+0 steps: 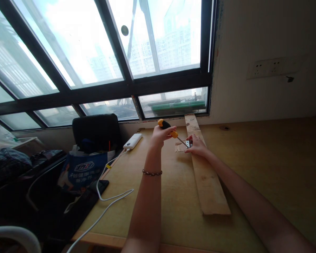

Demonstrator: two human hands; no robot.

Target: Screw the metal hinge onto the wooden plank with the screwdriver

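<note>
1. White cable (116,198), trailing over the near left of the desk (268,165): minor hazard; a wide swing of the left forearm could snag it.
2. Wooden plank (209,182), lengthwise on the desk, no clamp visible: may skid or turn under sideways pressure. Pale tan, near end squared, far part blotched.
3. Right hand (198,145), on the plank: fingers pinching the metal plate. Injury risk, should the screwdriver slip toward them.
4. Metal plate (189,143), at the plank's left side, beyond mid-length: could creep out of line if the pinch loosens. Small, silvery, dark holes; hinge or bracket, cannot tell.
5. Screwdriver (177,135), slanting down to the plate: its tilted shaft may make the tip skate off. Yellow-and-black handle, thin metal shaft; tip contact unclear.
6. Left hand (161,135), bracelet at wrist: fingers closed around the handle; a weak grip would let it twist.
</note>
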